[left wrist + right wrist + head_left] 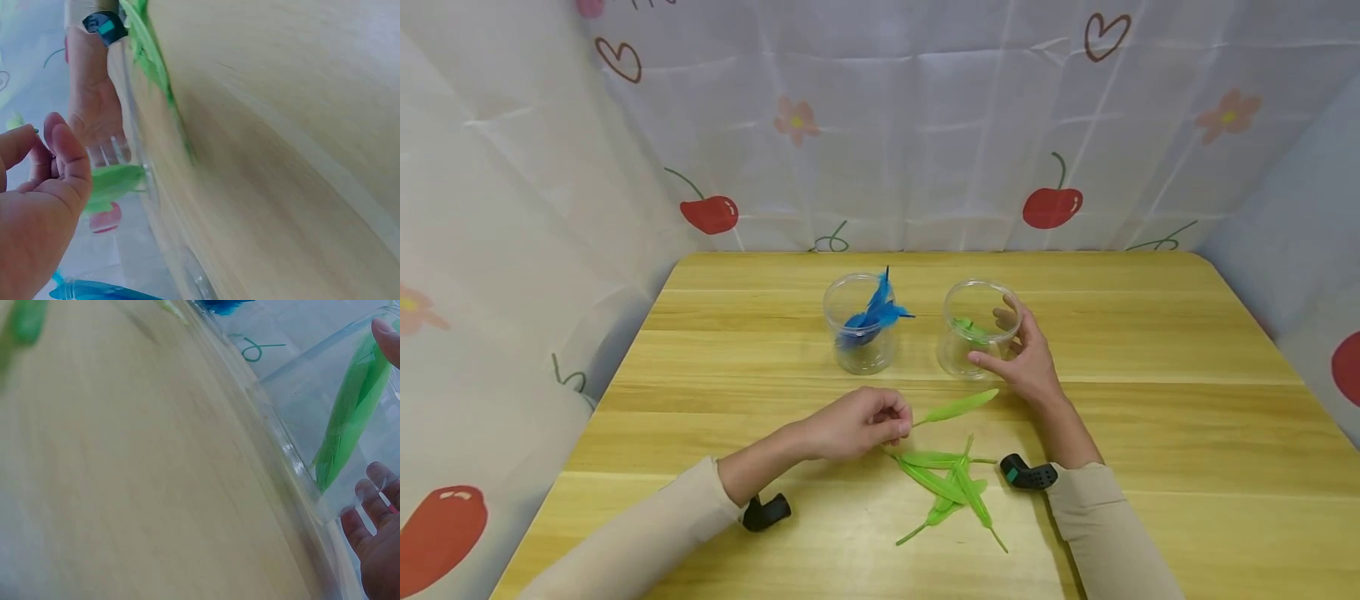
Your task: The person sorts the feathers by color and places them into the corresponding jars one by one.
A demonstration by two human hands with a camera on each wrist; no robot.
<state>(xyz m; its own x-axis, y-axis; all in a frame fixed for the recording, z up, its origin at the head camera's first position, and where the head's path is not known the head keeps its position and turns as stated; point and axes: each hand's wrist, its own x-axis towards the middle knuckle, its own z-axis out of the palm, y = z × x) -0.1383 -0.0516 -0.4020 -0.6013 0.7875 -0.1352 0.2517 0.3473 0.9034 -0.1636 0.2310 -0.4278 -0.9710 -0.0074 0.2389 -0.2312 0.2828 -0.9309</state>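
Left hand [859, 423]: thumb and fingertips together, clamped on the quill end of one held green feather [961, 406]. The feather's vane extends toward the right; in the head view it lies between the two cups and the loose feathers. Part of the quill is hidden by the fingers.

Right hand [1028, 358]: thumb and fingers spread apart and curled around the wall of the right cup [951, 352], thumb on the near side. Some fingertips show only through the clear plastic. The cup stands on the table [1150, 400] and contains green feather material [970, 328]; overlap prevents a count.

Near the hands, loose green feathers [936, 487] lie crossed in one pile. Five can be made out; the overlap may conceal others.

Beside the right cup, apart from it, stands the left cup [842, 358]. Total cups: two, both clear. The left cup holds blue feathers [874, 317], two quill tips projecting past the rim; the number is indeterminate.

Each wrist carries one black unit: left unit [766, 512], right unit [1028, 473], the latter with a green patch. Two beige sleeves are cut off by the frame.

Behind the table hangs a printed curtain [910, 125]: two heart outlines, two flowers, two whole cherries. Marks [651, 3] at its top edge are cut off and illegible.
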